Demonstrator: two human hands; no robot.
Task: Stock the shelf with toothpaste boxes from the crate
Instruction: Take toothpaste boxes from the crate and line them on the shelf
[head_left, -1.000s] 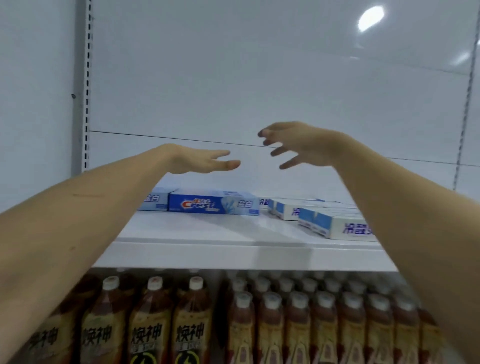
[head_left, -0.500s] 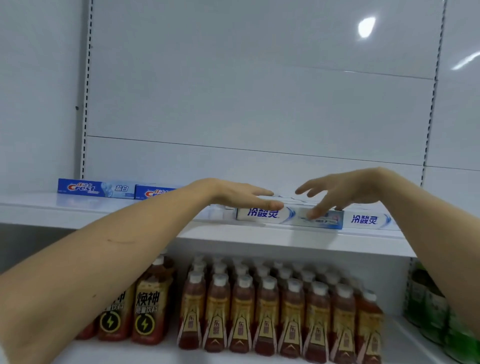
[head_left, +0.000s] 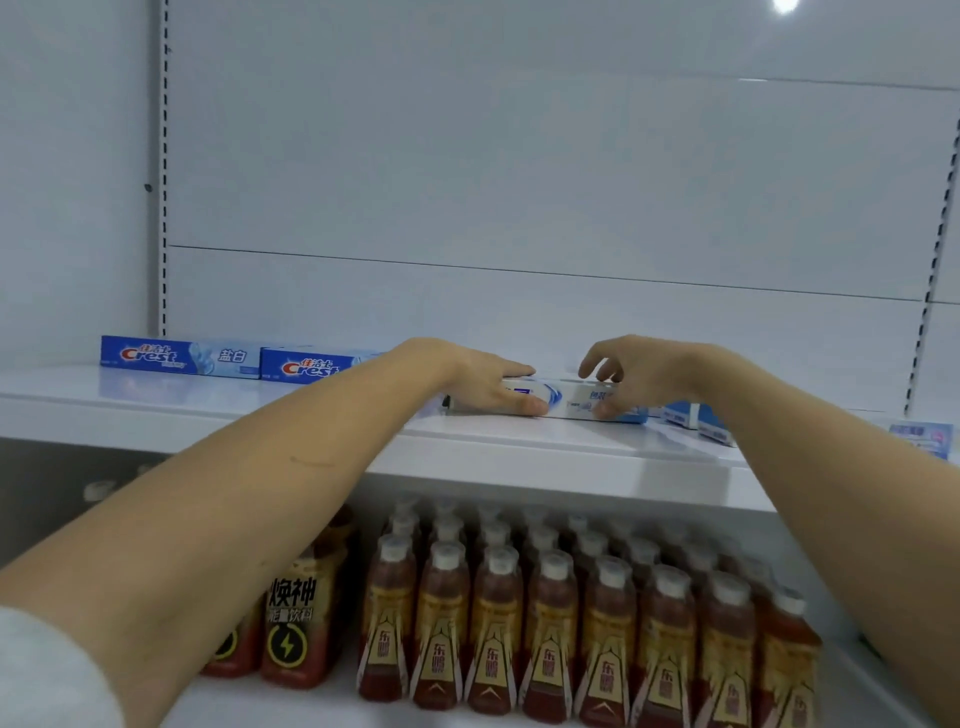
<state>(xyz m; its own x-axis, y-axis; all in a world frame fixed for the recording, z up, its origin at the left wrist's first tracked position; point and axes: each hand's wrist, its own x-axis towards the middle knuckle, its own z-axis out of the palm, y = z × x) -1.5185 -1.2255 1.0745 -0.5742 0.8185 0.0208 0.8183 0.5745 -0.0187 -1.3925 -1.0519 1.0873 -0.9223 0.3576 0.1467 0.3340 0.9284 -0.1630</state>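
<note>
A white and blue toothpaste box (head_left: 566, 399) lies lengthwise on the white shelf (head_left: 208, 410), near its middle. My left hand (head_left: 485, 382) grips the box's left end, thumb on the front face and fingers over the top. My right hand (head_left: 631, 371) holds the right end with curled fingers on top and the thumb in front. Two blue Crest boxes (head_left: 176, 355) (head_left: 311, 365) lie at the shelf's left. More white and blue boxes (head_left: 693, 418) sit behind my right forearm, and one (head_left: 922, 436) is at the far right. The crate is out of view.
The lower shelf holds rows of dark drink bottles with white caps (head_left: 550, 623), and red energy drink bottles (head_left: 293, 629) at the left. The white back panel (head_left: 519, 182) rises behind the upper shelf.
Both hands have come down from above the shelf onto the white and blue box and now hold its two ends. The view has shifted right and back.
</note>
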